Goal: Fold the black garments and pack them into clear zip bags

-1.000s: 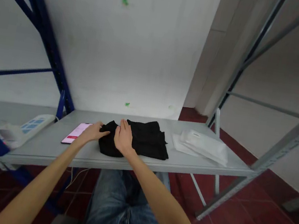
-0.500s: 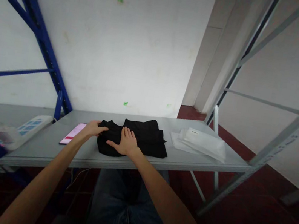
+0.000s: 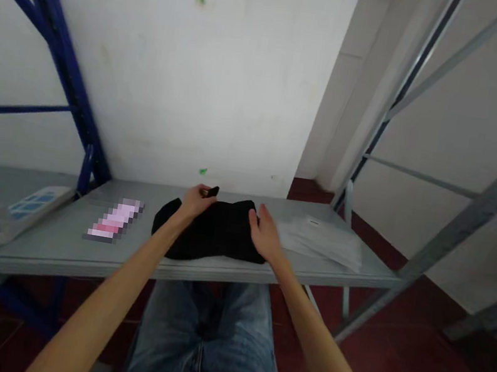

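A folded black garment lies near the front edge of the grey shelf; its exact kind cannot be made out. My left hand is closed at its back left part, with a small dark bit of cloth poking up from the fingers. At the garment's right end, my right hand has its thumb and fingers apart, the thumb side against the cloth. The left end of the garment bulges out beyond my left wrist.
Left of the garment lies a phone with a pixelated pink screen. White translucent plastic bags lie to the right. A white power strip rests farther left. Blue and grey rack posts flank the grey shelf.
My left hand has shifted right and drawn a fold of the garment over. My right hand has moved from the garment's middle to its right end. The view has tilted slightly.
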`<state>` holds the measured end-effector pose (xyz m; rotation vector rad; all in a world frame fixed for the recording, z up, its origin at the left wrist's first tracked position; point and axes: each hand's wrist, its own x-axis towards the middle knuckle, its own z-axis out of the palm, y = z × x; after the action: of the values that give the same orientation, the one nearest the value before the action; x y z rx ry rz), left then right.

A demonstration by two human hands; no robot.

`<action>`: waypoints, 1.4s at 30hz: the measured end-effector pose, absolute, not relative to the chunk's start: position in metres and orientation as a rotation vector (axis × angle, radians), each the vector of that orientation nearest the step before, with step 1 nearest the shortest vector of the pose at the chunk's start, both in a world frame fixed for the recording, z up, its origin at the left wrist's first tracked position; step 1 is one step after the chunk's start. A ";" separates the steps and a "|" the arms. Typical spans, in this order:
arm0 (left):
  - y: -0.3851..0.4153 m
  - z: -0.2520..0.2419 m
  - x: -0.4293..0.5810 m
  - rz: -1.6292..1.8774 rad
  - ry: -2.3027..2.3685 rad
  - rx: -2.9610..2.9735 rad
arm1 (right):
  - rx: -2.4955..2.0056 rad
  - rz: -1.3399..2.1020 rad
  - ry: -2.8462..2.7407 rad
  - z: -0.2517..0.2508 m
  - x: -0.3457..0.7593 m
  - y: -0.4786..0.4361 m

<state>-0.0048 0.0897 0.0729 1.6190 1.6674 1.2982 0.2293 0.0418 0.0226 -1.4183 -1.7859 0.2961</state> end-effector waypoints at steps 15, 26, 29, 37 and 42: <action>0.062 0.029 0.039 1.484 1.312 1.693 | -1.292 0.301 -1.751 0.020 0.235 0.047; 0.016 0.037 -0.014 0.466 2.255 1.993 | -1.453 -0.046 -2.120 0.023 0.195 0.048; 0.018 0.034 -0.007 0.503 2.231 1.924 | -1.566 -0.173 -2.273 0.013 0.186 0.044; 0.021 0.046 -0.007 0.851 2.248 1.785 | -1.534 -0.028 -2.300 0.022 0.191 0.047; 0.015 0.062 0.003 1.056 2.288 1.956 | -1.450 0.185 -2.044 0.051 0.207 0.061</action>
<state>0.0033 0.0151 0.0618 1.9560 2.2885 1.0564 0.2074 0.0615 0.0514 -1.4497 -2.0441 0.1850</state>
